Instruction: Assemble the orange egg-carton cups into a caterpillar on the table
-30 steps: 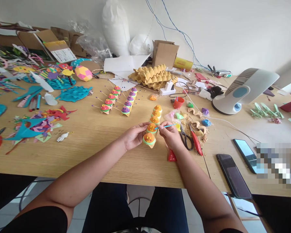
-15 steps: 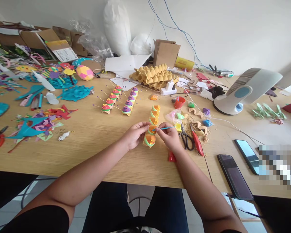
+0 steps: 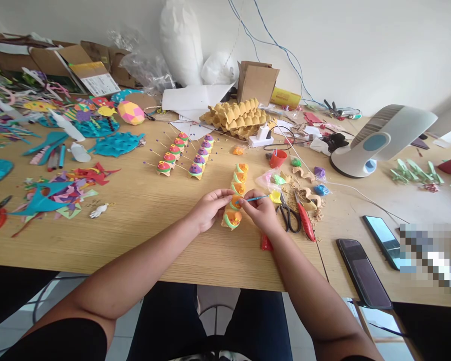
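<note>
A strip of egg-carton cups lies lengthwise in front of me, topped with orange and pale green clay. At its left side, my left hand pinches the cup second from the near end with thumb and forefinger. My right hand is closed round a thin blue modelling tool, whose tip touches the orange clay on that same cup. The hands partly cover this cup. Further back stand two finished-looking strips, a red-topped one and a purple-topped one, with thin sticks poking out sideways.
Black-handled scissors, a red-handled knife and clay lumps lie right of the strip. A red cup and a white fan stand beyond. Two phones lie at right, one dark. Paper scraps cover the left side.
Both hands stay at the same cup. The blue tool has shifted only very slightly; nothing was picked up or let go.
</note>
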A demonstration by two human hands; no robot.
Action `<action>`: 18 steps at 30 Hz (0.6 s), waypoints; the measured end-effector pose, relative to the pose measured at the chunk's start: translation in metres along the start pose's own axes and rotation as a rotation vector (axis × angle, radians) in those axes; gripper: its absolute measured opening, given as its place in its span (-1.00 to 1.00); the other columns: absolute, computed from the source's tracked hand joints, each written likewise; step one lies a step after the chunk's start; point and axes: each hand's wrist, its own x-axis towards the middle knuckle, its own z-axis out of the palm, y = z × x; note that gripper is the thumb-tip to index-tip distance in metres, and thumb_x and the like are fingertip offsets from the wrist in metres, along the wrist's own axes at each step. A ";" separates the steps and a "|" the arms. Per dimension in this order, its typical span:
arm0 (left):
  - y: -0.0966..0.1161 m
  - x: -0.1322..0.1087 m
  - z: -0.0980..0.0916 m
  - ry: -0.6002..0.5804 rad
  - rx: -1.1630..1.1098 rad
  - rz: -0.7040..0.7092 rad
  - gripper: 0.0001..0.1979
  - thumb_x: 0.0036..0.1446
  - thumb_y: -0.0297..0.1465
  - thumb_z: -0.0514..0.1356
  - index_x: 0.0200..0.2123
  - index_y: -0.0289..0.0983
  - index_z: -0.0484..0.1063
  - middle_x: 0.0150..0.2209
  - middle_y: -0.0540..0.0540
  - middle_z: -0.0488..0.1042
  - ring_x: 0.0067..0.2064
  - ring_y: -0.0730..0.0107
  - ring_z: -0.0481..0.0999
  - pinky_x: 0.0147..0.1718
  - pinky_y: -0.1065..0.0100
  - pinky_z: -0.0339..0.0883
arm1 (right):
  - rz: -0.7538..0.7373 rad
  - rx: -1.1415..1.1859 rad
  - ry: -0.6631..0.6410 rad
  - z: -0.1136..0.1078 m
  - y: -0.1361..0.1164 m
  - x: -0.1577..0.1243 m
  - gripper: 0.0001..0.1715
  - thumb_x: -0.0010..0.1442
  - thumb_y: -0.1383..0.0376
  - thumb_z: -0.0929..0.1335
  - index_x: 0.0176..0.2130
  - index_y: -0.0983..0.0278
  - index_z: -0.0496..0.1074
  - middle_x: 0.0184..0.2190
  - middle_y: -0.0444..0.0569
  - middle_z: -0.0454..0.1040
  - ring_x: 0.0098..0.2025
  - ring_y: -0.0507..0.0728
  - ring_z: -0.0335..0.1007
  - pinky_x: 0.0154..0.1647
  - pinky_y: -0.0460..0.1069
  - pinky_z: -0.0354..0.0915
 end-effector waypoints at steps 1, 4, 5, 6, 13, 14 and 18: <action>0.000 0.000 0.000 -0.001 0.000 0.001 -0.80 0.10 -0.53 0.37 -0.18 -0.34 0.51 -0.32 -0.08 0.61 -0.46 0.45 0.59 -0.49 0.46 0.50 | -0.001 -0.003 -0.001 0.000 0.000 0.000 -0.53 0.02 -0.05 0.54 -0.41 0.21 0.37 -0.57 -0.18 0.29 -0.53 0.01 0.10 -0.52 -0.06 0.03; 0.000 0.000 0.000 -0.001 0.000 0.004 -0.81 0.11 -0.54 0.36 -0.18 -0.34 0.51 -0.32 -0.08 0.61 -0.46 0.46 0.58 -0.48 0.45 0.50 | -0.004 0.003 -0.003 0.000 -0.001 0.000 -0.53 0.02 -0.05 0.54 -0.41 0.21 0.36 -0.57 -0.18 0.29 -0.53 0.01 0.10 -0.52 -0.06 0.02; 0.000 0.000 0.000 0.001 0.001 0.004 -0.81 0.10 -0.54 0.37 -0.18 -0.34 0.51 -0.31 -0.08 0.61 -0.46 0.47 0.58 -0.48 0.45 0.50 | -0.005 0.011 0.002 -0.001 -0.002 -0.001 -0.52 0.02 -0.06 0.54 -0.41 0.21 0.36 -0.56 -0.18 0.29 -0.52 0.01 0.10 -0.52 -0.06 0.02; 0.000 0.001 -0.001 0.006 0.004 0.004 -0.80 0.10 -0.53 0.37 -0.18 -0.34 0.51 -0.31 -0.08 0.61 -0.46 0.47 0.58 -0.48 0.46 0.49 | -0.008 0.022 0.010 -0.001 -0.004 -0.001 -0.52 0.03 -0.07 0.53 -0.41 0.21 0.36 -0.56 -0.18 0.29 -0.52 0.01 0.10 -0.52 -0.06 0.03; -0.003 0.002 -0.004 0.005 0.010 0.010 -0.78 0.09 -0.51 0.39 -0.17 -0.33 0.51 -0.28 -0.09 0.62 -0.42 0.46 0.60 -0.45 0.47 0.49 | -0.001 0.044 0.021 -0.002 -0.007 -0.001 -0.50 0.06 -0.10 0.50 -0.42 0.21 0.33 -0.57 -0.20 0.24 -0.53 0.00 0.05 -0.52 -0.07 -0.01; -0.003 0.002 -0.003 0.004 0.010 0.010 -0.79 0.09 -0.51 0.38 -0.17 -0.33 0.51 -0.27 -0.09 0.62 -0.41 0.45 0.60 -0.45 0.46 0.50 | 0.008 0.040 0.010 -0.002 -0.006 -0.001 -0.50 0.05 -0.10 0.50 -0.42 0.21 0.34 -0.57 -0.20 0.25 -0.53 0.00 0.05 -0.53 -0.07 -0.01; -0.001 0.000 -0.001 0.004 0.011 0.011 -0.82 0.10 -0.54 0.36 -0.19 -0.34 0.51 -0.29 -0.09 0.62 -0.41 0.45 0.59 -0.44 0.45 0.51 | 0.017 0.025 -0.004 0.000 -0.003 0.000 -0.51 0.03 -0.09 0.52 -0.42 0.21 0.35 -0.58 -0.18 0.27 -0.53 0.00 0.07 -0.54 -0.07 0.00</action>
